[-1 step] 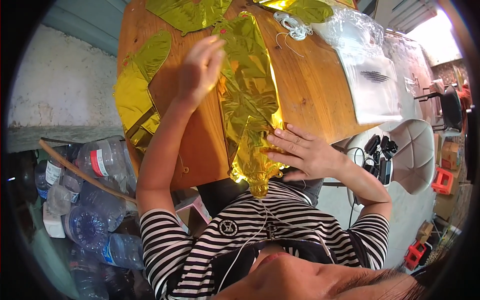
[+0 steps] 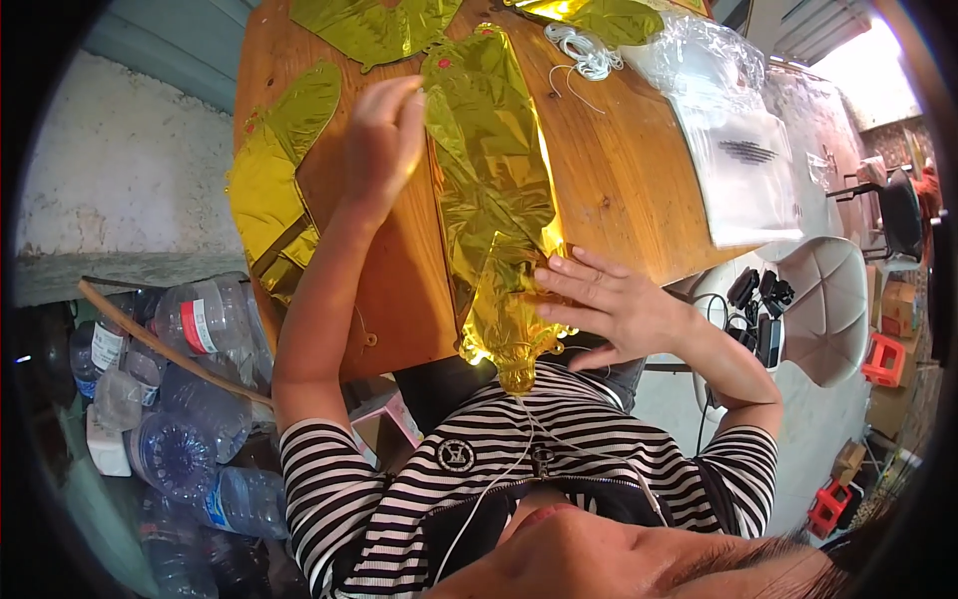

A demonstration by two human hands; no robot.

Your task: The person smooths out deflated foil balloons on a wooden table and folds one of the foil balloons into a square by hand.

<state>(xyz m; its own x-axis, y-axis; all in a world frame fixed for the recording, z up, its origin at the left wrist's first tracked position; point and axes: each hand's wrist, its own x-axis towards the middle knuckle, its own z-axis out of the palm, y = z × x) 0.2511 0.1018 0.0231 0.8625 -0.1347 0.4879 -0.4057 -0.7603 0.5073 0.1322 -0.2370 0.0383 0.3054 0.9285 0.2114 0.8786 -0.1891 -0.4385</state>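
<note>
A long gold foil piece (image 2: 494, 150), which looks like a flat, uninflated foil balloon, lies lengthwise on the wooden table (image 2: 619, 180). Its near end, with small tabs, hangs over the front edge toward my striped top. My right hand (image 2: 624, 309) lies with fingers spread along the foil's near right side, fingertips touching it. Beside the foil's far left edge is my left hand (image 2: 384, 140), raised and smeared by motion; its fingers look bent, and I cannot make out anything in them.
More gold foil pieces lie at the table's left (image 2: 274, 210) and far edge (image 2: 379, 30). White string (image 2: 589, 50) and clear plastic bags (image 2: 743, 160) are at the far right. Plastic bottles (image 2: 175, 449) crowd the left side; a pale chair (image 2: 818, 309) stands right.
My left hand has moved a little left, away from the foil's far end. The right hand has shifted slightly, its fingers still on the foil.
</note>
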